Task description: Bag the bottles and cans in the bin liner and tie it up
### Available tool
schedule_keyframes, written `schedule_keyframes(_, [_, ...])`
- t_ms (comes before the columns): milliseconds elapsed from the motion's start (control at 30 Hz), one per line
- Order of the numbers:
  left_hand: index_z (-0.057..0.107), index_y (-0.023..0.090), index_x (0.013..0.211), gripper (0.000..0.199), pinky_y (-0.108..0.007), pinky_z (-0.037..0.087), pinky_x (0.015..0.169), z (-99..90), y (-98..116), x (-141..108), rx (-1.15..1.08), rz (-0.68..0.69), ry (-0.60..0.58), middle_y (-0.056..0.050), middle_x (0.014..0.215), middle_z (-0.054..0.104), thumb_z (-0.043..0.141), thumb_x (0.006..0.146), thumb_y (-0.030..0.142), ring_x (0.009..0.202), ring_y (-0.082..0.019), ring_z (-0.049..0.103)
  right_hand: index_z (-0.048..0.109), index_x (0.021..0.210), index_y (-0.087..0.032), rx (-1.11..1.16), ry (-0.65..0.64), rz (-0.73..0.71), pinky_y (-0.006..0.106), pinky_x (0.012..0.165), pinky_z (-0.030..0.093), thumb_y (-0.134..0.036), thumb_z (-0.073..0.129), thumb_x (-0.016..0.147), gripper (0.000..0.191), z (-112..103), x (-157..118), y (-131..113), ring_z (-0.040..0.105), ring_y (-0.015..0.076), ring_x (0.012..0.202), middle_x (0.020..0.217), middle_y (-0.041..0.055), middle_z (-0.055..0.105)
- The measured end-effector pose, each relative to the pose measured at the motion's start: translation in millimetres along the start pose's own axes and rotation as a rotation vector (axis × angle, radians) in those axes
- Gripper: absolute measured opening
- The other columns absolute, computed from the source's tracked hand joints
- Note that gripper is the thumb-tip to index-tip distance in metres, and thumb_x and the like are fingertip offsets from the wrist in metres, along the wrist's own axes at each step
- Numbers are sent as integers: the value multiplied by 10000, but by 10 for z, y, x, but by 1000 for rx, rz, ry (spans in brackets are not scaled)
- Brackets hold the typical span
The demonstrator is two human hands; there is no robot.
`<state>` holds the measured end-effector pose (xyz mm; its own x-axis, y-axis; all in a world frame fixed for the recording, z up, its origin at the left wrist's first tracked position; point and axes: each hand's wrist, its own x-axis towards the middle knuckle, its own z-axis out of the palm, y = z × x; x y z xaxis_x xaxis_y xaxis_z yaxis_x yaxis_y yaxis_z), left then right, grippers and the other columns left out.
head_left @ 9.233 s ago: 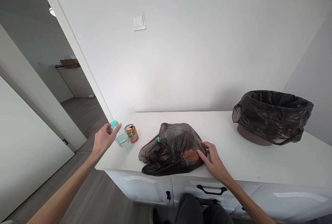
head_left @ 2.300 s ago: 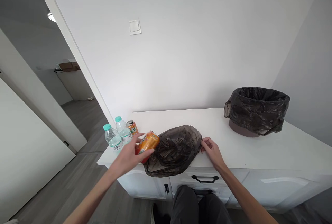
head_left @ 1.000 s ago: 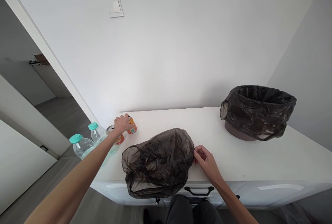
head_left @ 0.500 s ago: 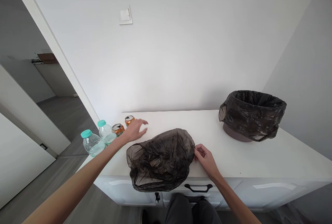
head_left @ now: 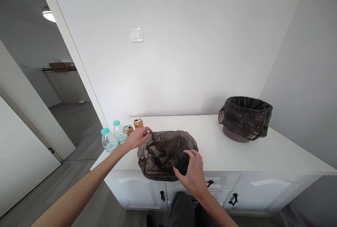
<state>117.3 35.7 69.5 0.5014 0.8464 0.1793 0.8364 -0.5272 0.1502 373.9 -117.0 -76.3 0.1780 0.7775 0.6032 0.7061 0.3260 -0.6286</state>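
A thin black garbage bag (head_left: 168,142), crumpled and see-through in places, covers something at the front of the white cabinet top; what lies beneath is hard to make out. My left hand (head_left: 139,137) pinches the bag's upper left edge between thumb and fingers. Over the bag's right part, my right hand (head_left: 193,171) is open, thumb and fingers spread apart, nothing held. Just beyond my left hand are two orange cans (head_left: 138,123) and two clear bottles (head_left: 109,141) with turquoise caps.
A brown bin (head_left: 237,135) lined with another black bag (head_left: 243,120) stands at the right of the cabinet top (head_left: 207,149). Behind rises a wall with a light switch (head_left: 137,35). A doorway opens at left. Black handles (head_left: 233,199) stick out from the cabinet front.
My left hand has come to the bag and closed on its edge. My right hand has let go of the right edge and moved left over the bag, fingers spread. The view has shifted.
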Motion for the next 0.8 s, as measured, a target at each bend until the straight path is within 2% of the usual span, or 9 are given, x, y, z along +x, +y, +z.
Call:
schedule_keyframes(100, [626,231,1231,386,-298,414,639,-308,282,-45,8,-24,113,-7,757,686,348,1031,409,721,-216,663,493,1127,-219,-23,22,74,484,888,498,-244,571,831,308,47,159,82,557,308,1053,1101,112,546])
schedule_keyframes(167, [604,238,1258,396,-293,374,592,-507,450,-103,24,-38,195,9,700,656,325,1043,419,635,-212,629,481,1007,-233,14,2,124,407,784,493,-214,500,843,167,-55,330,179,574,254,890,962,58,557])
schedule_keyframes(233, [587,236,1271,394,-287,336,553,-688,589,-165,39,-50,289,19,657,632,322,1048,422,550,-202,586,473,958,-240,59,17,142,361,726,468,-220,472,867,92,-267,503,237,562,221,795,880,22,550])
schedule_keyframes(333, [562,221,1287,396,-278,303,524,-898,742,-249,52,-62,421,36,591,585,310,1058,424,462,-188,527,489,954,-239,113,118,128,329,712,450,-234,484,891,63,-710,673,190,548,195,757,863,8,560])
schedule_keyframes(433, [537,204,1301,405,-273,297,522,-1007,826,-329,87,-75,527,47,556,552,281,1069,416,434,-184,510,497,953,-247,140,200,82,299,697,435,-216,512,897,66,-1149,632,26,528,179,740,829,-10,542])
schedule_keyframes(500, [527,191,1306,421,-276,300,526,-1017,833,-385,151,-83,549,43,553,553,253,1076,412,433,-189,522,492,938,-253,137,197,9,284,694,428,-182,520,897,87,-1375,473,-84,515,172,732,793,-24,505])
schedule_keyframes(600, [521,177,1319,449,-290,326,547,-938,761,-442,277,-86,508,14,595,611,223,1082,414,482,-218,592,471,905,-253,128,64,-193,258,668,417,-102,515,884,158,-1537,119,-195,489,153,693,773,-31,475])
schedule_keyframes(700, [512,177,1339,443,-312,381,590,-760,620,-409,367,-91,408,-48,747,715,218,1083,388,631,-263,689,486,922,-243,87,-127,-399,250,642,398,-25,515,811,247,-1427,-201,-283,505,155,709,787,-17,514])
schedule_keyframes(800, [499,198,1351,394,-337,455,687,-523,450,-272,376,-107,244,-116,1062,752,246,1067,302,852,-285,736,520,913,-234,45,-347,-453,279,699,435,-9,542,729,292,-1112,-338,-424,561,182,771,832,3,586])
